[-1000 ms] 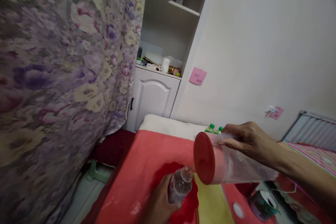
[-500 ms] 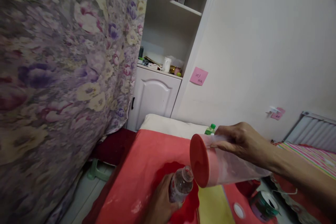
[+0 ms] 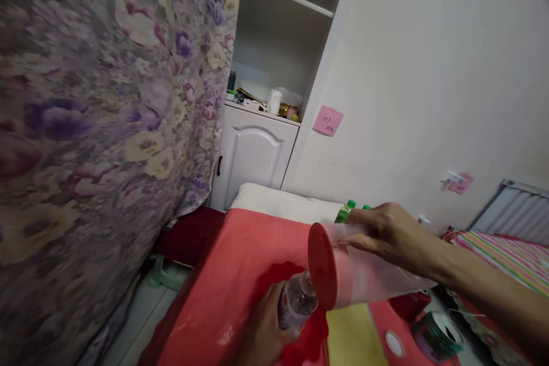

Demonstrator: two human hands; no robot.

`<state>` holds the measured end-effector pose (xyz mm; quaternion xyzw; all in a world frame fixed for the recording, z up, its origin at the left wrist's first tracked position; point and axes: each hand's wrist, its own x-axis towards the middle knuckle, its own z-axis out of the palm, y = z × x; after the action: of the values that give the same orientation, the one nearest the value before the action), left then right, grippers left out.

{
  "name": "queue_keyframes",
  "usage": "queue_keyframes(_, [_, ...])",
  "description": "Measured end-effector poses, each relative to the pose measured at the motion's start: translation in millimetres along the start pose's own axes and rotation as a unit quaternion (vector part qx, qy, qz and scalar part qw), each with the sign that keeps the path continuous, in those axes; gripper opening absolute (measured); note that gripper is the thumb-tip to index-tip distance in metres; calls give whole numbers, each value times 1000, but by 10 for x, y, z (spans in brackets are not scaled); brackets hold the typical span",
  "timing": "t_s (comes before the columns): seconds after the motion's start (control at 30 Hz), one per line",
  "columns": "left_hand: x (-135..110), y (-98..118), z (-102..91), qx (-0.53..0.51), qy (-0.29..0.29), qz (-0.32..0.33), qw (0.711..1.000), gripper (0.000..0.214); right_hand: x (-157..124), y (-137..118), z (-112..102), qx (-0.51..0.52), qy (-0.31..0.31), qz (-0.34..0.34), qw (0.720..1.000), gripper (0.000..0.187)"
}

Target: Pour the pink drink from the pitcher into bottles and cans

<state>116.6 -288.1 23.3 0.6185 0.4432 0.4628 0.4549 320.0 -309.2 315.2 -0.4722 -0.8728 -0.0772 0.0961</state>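
Note:
My left hand is wrapped round a clear plastic bottle with a label, held slightly tilted over the red-covered table. The bottle's open mouth meets the edge of the jug's round red end; whether they touch I cannot tell. My right hand grips a translucent plastic jug from above and holds it on its side. Its flat red end faces left, and the body narrows to a point at the right. No flow of liquid can be made out. A red scalloped tray lies beneath the bottle, partly hidden.
Green-capped bottles stand behind my right hand. A yellow sheet, a white round piece and an open green can are at the right. A floral curtain hangs left; a white cabinet stands behind.
The jug's red end and the bottle mouth have come closer, now overlapping in view. The view has shifted slightly, and a second green cap shows behind my right hand. Both grips stay the same.

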Motion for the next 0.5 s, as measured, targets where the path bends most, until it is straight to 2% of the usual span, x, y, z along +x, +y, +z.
queue_keyframes(0.13, [0,91,-18,15,-15,-1,1000,58,-111,157,90,90,29,35,995,50])
queue_keyframes(0.23, [-6,166,-40,5,-21,-6,1000,56,-276,356,254,182,62,98,976,44])
queue_keyframes(0.3, [-7,180,-49,-2,-25,-4,1000,58,-425,492,426,277,98,152,944,43])
queue_keyframes(0.37, [-3,159,-51,-5,-30,-12,999,63,-592,601,638,363,148,216,894,46])
queue_keyframes(0.5, [13,71,-37,15,-25,-39,999,67,-902,715,1098,431,244,329,804,50])
